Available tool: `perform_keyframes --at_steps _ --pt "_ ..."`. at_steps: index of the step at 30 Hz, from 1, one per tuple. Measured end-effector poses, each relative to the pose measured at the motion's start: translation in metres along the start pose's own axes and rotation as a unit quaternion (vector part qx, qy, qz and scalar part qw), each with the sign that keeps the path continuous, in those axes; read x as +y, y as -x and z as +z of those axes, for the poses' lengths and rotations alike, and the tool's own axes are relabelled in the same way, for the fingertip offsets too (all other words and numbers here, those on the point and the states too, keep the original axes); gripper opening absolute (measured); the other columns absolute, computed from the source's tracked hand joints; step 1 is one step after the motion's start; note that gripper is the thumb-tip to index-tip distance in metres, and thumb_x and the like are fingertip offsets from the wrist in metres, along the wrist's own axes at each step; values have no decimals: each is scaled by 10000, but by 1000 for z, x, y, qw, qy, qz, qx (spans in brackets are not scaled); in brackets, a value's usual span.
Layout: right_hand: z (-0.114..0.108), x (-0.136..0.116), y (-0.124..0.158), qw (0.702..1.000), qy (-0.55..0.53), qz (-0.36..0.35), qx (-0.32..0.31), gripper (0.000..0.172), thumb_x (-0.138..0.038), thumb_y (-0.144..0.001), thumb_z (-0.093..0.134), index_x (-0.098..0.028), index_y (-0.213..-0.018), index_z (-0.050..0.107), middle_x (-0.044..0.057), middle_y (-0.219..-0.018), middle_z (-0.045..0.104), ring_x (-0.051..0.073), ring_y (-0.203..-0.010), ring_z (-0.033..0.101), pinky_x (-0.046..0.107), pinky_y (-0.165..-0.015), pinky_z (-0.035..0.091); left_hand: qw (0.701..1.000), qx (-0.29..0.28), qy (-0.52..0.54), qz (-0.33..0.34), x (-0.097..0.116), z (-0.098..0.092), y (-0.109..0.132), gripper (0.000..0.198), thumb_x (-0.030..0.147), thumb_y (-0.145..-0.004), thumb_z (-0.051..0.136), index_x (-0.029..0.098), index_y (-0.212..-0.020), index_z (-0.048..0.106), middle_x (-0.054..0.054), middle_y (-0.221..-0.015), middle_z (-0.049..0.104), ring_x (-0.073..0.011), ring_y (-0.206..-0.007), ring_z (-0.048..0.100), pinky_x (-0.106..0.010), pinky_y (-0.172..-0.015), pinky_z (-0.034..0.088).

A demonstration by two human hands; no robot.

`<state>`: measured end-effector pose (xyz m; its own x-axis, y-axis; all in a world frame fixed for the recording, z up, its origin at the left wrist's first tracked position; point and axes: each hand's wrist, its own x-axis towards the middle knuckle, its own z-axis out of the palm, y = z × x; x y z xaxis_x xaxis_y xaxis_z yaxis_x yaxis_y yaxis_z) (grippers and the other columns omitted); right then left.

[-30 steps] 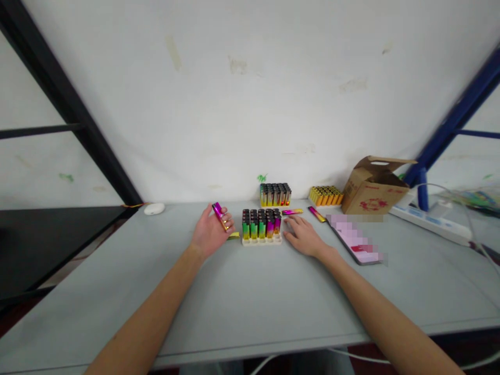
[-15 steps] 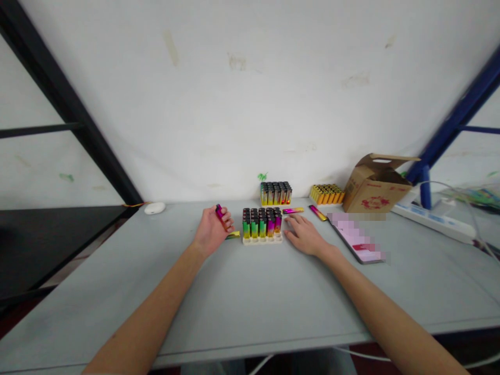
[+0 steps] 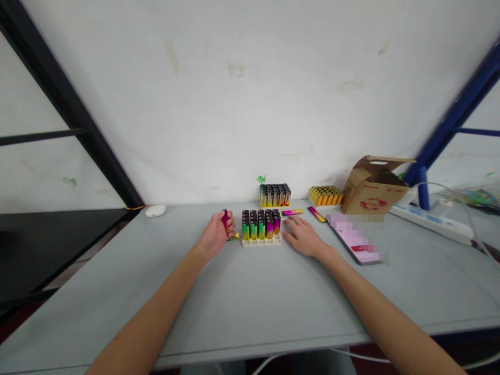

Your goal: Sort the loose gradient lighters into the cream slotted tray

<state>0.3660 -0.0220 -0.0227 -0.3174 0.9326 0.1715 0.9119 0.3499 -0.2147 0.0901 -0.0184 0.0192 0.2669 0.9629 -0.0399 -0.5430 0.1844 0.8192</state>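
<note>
- Since a second ago the pink lighter (image 3: 225, 218) in the left hand (image 3: 216, 235) has been turned from a slanted, well-exposed pose to a more upright one, sunk deeper into the fist; only its dark cap and a strip of pink body are now seen above the fingers (image 3: 230, 227)
- The left hand has also been brought a little nearer the tray of lighters (image 3: 261, 227), so the lighter is judged to be made ready for standing in the tray, not yet set there
- The left hand is clenched around the lighter; the right hand (image 3: 302, 237) is laid flat and released on the table (image 3: 250, 307), just beside the tray's right edge, unchanged over the second
- The held lighter is slim, with a glossy pink body; its lower end is hidden in the palm
- The tray's lighters are stood upright in rows, dark caps up, bodies green to pink
- A yellow-green lighter (image 3: 233, 237) lies flat between the left hand and the tray; two more loose lighters (image 3: 292, 212) lie behind the right hand
</note>
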Motion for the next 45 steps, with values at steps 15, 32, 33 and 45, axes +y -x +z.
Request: perform_keyframes --at_steps 15,32,33,45 --pt "-1 0 0 1000 3 -3 -5 441 -351 -924 394 -127 -1295 477 165 -1378 463 268 -1281 397 392 -1042 315 999 -25 -10 -48 0 3 2 420 498 -886 421 170 -630 478 28 -524 396 -114 -444 405 -214 -415 368" --pt "3 4 -1 1000 13 -10 0 429 -333 -921 404 -134 -1295 469 160 -1373 471 259 -1287 396 378 -1040 321 1000 5 -12 -8 2 7 2 268 276 -881 327 194 -639 406 26 -567 358 -126 -460 373 -220 -438 373" --pt "3 4 -1 1000 14 -11 -1 428 -334 -922 404 -131 -1293 471 160 -1370 473 258 -1286 399 375 -1040 322 1000 6 -16 -4 2 6 2 262 271 -880 328 192 -645 411 26 -570 362 -124 -465 375 -217 -445 374" --pt "1 1 -1 1000 8 -7 -1 420 -330 -923 404 -127 -1281 487 166 -1385 459 262 -1286 400 381 -1033 330 999 42 -32 10 -3 3 -3 245 218 -865 348 182 -639 433 30 -558 375 -111 -462 358 -198 -451 358"
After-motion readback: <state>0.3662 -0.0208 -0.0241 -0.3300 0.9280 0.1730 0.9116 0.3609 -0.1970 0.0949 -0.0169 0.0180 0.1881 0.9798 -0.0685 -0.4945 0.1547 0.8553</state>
